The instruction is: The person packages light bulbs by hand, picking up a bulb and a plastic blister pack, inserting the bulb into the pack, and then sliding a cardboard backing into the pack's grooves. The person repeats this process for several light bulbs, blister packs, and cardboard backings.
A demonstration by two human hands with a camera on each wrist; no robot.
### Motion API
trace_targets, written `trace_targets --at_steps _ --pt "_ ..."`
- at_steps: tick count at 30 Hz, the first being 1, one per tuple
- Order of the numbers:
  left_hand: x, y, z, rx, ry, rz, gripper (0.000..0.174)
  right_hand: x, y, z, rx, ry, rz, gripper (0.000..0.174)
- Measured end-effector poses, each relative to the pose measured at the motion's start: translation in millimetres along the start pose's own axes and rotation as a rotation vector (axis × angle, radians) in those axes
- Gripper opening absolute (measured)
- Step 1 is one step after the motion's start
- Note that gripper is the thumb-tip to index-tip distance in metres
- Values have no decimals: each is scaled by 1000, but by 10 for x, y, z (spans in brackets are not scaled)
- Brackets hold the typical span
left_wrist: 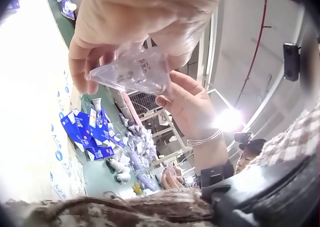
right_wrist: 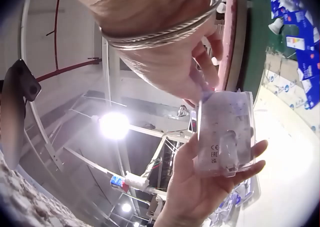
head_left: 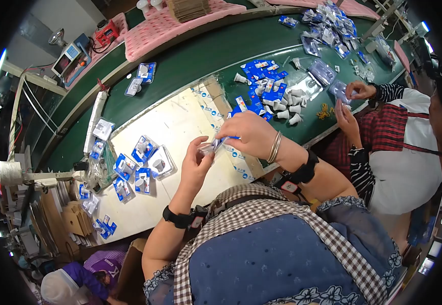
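A clear plastic blister pack (right_wrist: 227,122) with small black print is held up between both hands, over the white board (head_left: 180,109). My left hand (head_left: 195,161) grips it by its sides, fingers and thumb around the lower part in the right wrist view. At the top edge, my right hand (head_left: 250,133) pinches the pack, and a bit of blue card shows by its fingertips in the head view. Left of the hands, several packed bulbs with blue cards (head_left: 143,149) lie on the board, beside another clear pack (head_left: 161,162) holding a white bulb.
Blue cards (head_left: 251,104) and loose white bulbs (head_left: 294,99) lie to the right on the green bench (head_left: 190,63). More packs are heaped (head_left: 330,25) at the back right. Another person's hands (head_left: 350,117) work at the right. Two packs (head_left: 142,79) sit farther back.
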State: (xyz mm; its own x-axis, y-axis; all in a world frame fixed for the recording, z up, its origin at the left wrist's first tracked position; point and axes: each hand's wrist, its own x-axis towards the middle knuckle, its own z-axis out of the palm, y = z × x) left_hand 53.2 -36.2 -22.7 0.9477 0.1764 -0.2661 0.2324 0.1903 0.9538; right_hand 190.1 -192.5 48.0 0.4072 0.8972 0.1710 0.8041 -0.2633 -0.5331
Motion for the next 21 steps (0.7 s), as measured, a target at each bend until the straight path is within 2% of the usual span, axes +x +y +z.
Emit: trace_targets --at_steps 1,5,7,10,13,17,19,21 --pt "-9 15 12 48 3 23 47 -28 20 2 -48 -99 2 11" --pt "112 -132 25 95 -17 63 51 -124 121 93 -91 -153 60 10" --pt "201 -186 28 42 -49 143 51 -225 182 170 -153 31 -52 11" --pt "315 -192 88 -2 -144 51 49 -366 268 147 -200 43 -38 11" --pt "417 -134 185 -45 -152 20 48 -443 324 115 -165 111 -33 12" --pt "530 -117 183 -102 -191 26 47 -408 357 -75 -244 147 -59 12" --pt "589 -146 133 34 -170 92 46 -395 369 -148 -268 77 -84 13" --pt "644 -176 82 -20 -133 85 45 -411 391 -267 -275 120 -82 13"
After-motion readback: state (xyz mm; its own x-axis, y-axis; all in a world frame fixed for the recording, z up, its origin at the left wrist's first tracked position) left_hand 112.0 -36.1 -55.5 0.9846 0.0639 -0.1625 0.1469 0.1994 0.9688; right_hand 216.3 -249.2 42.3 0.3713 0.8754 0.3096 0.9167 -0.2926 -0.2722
